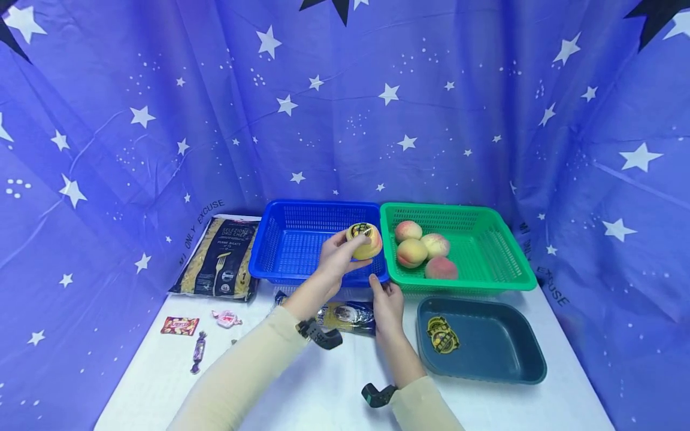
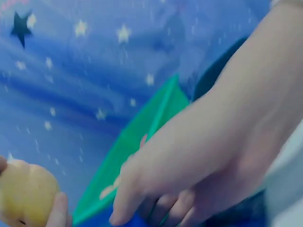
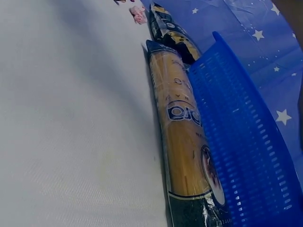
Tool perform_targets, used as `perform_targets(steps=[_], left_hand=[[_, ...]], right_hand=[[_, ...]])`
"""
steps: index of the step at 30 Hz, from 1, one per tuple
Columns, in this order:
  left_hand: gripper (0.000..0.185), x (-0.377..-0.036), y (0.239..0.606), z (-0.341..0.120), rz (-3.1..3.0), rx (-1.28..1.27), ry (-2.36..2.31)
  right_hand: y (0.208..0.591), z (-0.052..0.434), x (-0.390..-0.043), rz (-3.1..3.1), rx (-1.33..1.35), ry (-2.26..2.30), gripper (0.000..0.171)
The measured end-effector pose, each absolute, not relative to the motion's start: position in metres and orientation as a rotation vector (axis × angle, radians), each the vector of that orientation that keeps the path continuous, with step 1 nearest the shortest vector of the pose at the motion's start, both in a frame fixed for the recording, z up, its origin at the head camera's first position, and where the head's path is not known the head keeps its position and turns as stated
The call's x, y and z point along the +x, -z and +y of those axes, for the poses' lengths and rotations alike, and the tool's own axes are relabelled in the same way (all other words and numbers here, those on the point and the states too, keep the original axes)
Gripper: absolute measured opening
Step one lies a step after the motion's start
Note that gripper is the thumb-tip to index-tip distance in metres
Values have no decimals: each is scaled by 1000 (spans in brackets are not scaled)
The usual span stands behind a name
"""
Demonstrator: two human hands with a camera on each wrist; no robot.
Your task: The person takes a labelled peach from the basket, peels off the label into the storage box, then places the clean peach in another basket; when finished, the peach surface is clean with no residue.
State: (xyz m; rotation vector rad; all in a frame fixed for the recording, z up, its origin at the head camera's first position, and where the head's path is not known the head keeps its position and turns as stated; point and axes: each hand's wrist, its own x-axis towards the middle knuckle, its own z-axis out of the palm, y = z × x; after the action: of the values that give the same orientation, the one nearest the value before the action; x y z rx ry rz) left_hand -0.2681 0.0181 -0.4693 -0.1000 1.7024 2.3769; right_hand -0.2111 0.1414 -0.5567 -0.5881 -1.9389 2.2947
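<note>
In the head view, my left hand (image 1: 338, 257) holds a yellow-and-pink peach (image 1: 372, 244) above the right side of the blue basket (image 1: 318, 280). A round black-and-yellow sticker (image 1: 360, 230) shows on its upper side. The same peach (image 2: 29, 196) appears between fingertips in the left wrist view. My right hand (image 1: 389, 308) is by the front corner where the blue and green baskets meet, thumb up at the rim and the other fingers loosely curled, with nothing seen held. Several peaches (image 1: 412, 253) lie in the left part of the green basket (image 1: 501, 284).
A pack of spaghetti (image 3: 182, 137) lies along the blue basket's front. Left of the basket stands a bag of penne (image 1: 221, 257), with wrapped candies (image 1: 199, 352) in front. A dark teal tray (image 1: 485, 341) with another black-and-yellow sticker (image 1: 442, 335) sits at right.
</note>
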Motion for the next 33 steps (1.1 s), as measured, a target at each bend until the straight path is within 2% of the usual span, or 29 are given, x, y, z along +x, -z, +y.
perform_targets(steps=[4, 9, 16, 20, 27, 33], left_hand=[[54, -231, 465, 9, 1585, 2, -2394], [72, -195, 467, -3, 1718, 112, -2347], [83, -160, 490, -19, 2105, 335, -2262], [86, -144, 504, -26, 2138, 350, -2266], [90, -129, 522, -33, 2129, 310, -2276], [93, -125, 532, -38, 2156, 311, -2233]], right_hand=[[556, 141, -211, -1944, -561, -2273, 63], [558, 140, -211, -1940, -542, -2264, 60], [558, 139, -210, -1871, -546, -2320, 69], [559, 139, -209, -1909, -564, -2319, 74], [557, 140, -208, -1935, -574, -2308, 73], [536, 144, -185, -1931, -648, -2261, 71]])
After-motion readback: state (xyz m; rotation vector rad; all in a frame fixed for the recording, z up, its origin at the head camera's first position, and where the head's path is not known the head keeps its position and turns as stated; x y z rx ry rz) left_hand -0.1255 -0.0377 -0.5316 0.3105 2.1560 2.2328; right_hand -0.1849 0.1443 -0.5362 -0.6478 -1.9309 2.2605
